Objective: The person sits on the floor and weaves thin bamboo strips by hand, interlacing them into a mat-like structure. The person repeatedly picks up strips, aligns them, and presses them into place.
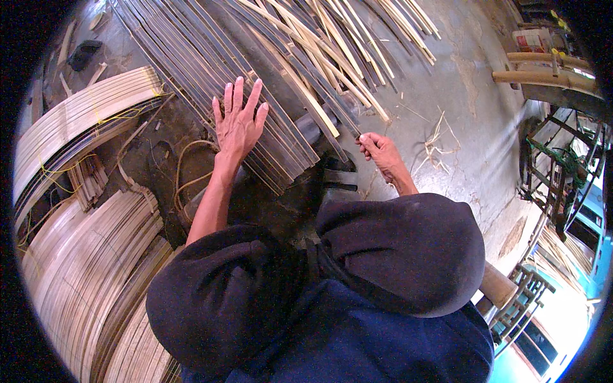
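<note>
My left hand (pixel 237 127) lies flat with its fingers spread on a row of long dark bamboo slats (pixel 281 150). The slats lie side by side and run up toward the top left. My right hand (pixel 381 156) has its thumb and fingers pinched on the near end of a thin dark bamboo strip (pixel 345 117). That strip stretches away to the upper left, alongside loose pale bamboo strips (pixel 348 60). Where its far end lies among the others, I cannot make out.
Tied, curved stacks of pale slats (pixel 89 108) and a larger bundle (pixel 96 249) fill the left side. Thin shavings (pixel 439 143) litter the grey floor on the right. Bamboo poles (pixel 543 78) and a dark metal frame (pixel 552 159) stand at the far right.
</note>
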Demonstrator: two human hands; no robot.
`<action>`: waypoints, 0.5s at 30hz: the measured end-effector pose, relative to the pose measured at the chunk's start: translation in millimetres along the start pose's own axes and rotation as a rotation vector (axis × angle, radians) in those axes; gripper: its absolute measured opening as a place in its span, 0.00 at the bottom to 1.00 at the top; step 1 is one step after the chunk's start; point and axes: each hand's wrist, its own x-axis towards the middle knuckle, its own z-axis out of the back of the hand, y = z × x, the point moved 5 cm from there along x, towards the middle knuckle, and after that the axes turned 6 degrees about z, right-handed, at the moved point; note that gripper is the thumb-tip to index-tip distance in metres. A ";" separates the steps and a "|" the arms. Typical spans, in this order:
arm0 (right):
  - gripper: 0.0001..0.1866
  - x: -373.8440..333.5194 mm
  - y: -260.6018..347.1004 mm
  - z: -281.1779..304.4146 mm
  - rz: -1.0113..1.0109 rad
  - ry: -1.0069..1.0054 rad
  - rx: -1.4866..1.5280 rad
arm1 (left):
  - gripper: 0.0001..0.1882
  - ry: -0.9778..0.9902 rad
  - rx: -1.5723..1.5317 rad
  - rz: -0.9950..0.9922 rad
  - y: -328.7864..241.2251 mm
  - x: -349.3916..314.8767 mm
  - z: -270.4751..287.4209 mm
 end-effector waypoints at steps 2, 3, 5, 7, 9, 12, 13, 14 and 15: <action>0.16 -1.8 5.4 -3.4 -0.006 -0.009 -0.008 | 0.31 0.014 0.042 0.007 2.0 -1.0 -2.2; 0.16 -2.9 7.8 -5.9 -0.009 -0.012 -0.012 | 0.31 0.022 0.063 0.012 3.3 -1.3 -3.4; 0.16 -6.8 8.2 -2.7 -0.006 -0.053 -0.098 | 0.31 0.058 0.075 0.010 0.0 0.0 -4.2; 0.15 -8.6 11.3 -3.1 0.070 -0.129 -0.241 | 0.30 0.035 0.028 0.004 -2.0 1.1 -2.4; 0.15 -15.7 27.5 -4.6 0.215 -0.255 -0.451 | 0.30 0.026 0.026 -0.003 -1.8 1.3 -2.6; 0.13 -38.9 68.6 -16.0 0.346 -0.409 -0.576 | 0.29 0.017 0.028 0.003 0.0 0.7 -0.9; 0.12 -39.4 73.6 -20.8 0.391 -0.425 -0.598 | 0.29 0.013 0.029 0.005 0.6 0.2 0.7; 0.11 -39.7 79.0 -22.3 0.434 -0.444 -0.631 | 0.29 0.010 0.019 0.007 -1.4 0.5 0.3; 0.10 -40.1 83.2 -20.3 0.476 -0.462 -0.664 | 0.29 0.003 0.023 0.002 -1.3 0.6 1.6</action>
